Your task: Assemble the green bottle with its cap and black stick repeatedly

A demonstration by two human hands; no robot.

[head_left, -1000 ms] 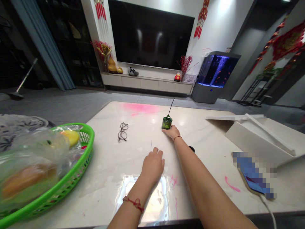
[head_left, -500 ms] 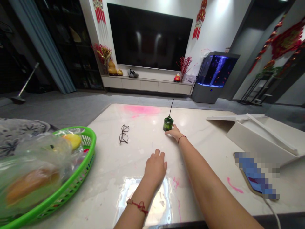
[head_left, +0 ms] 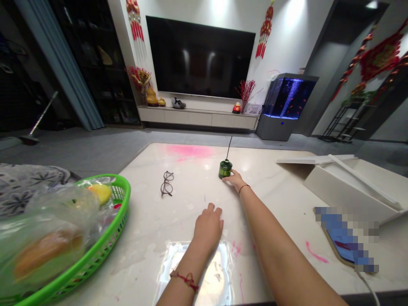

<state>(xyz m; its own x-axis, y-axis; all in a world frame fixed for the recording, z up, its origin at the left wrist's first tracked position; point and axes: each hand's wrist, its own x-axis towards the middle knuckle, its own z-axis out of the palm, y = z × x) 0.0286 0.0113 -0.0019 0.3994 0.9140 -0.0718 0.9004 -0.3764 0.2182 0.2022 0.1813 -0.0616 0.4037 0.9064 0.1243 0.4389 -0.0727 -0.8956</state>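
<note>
Toward the far edge of the white marble-patterned tabletop [head_left: 270, 170], note the squat, dark green glass bottle [head_left: 225, 170] with one thin black stick [head_left: 229, 148] rising from its neck, standing upright, right of the round, thin-rimmed dark eyeglasses [head_left: 167, 183]. Against its lower right side, find the bare right hand [head_left: 235, 180], cupped part-open. Compared with a second ago, record a slight slip of the thumb rightward along the base, with no clear shift of the bottle; read as contact loosening. Cannot tell firmness of hold, if any: far fingers largely hidden. Nearer, log the bare left hand [head_left: 208, 225] as unchanged: palm down, loosely open, nothing visible in it; cannot tell resting from hovering. Behind the right forearm [head_left: 270, 229], presume hidden a small black round piece glimpsed a second ago. At left, note the green plastic basket [head_left: 127, 193] and its filmy clear bags [head_left: 47, 212] cut off by the view's edge; at right, the open white box [head_left: 344, 193] likewise.
</note>
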